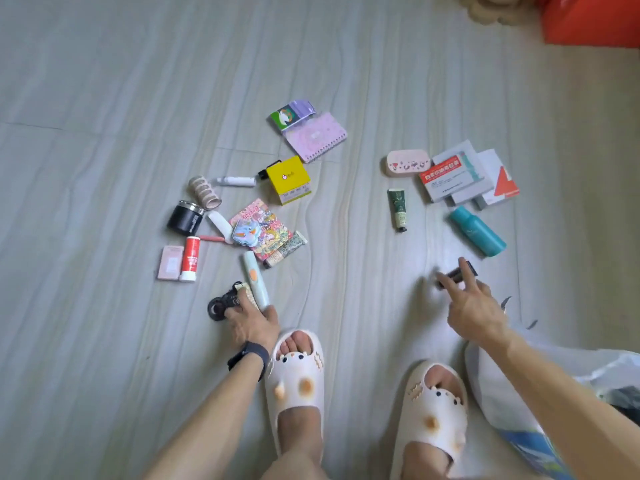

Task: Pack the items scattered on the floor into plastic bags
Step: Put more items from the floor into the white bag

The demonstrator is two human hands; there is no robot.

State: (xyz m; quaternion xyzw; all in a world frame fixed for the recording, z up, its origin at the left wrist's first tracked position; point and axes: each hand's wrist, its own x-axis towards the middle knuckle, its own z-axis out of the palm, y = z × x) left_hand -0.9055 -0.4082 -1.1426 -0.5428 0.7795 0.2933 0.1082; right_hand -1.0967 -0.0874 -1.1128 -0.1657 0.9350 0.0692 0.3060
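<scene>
Pale-green pen-shaped tube (255, 284) lay lengthwise under the grasping left hand (254, 323); right hand (476, 311) pinched a dark cylinder (457, 273).

— What lies on the floor?
— A teal bottle (478, 231) on its side beside stacked medicine boxes (462, 174); a yellow box (289, 180) and pink spiral notebook (317, 136) farther left.
— The bag?
— A white plastic bag (498, 403), crumpled, at the right.
</scene>
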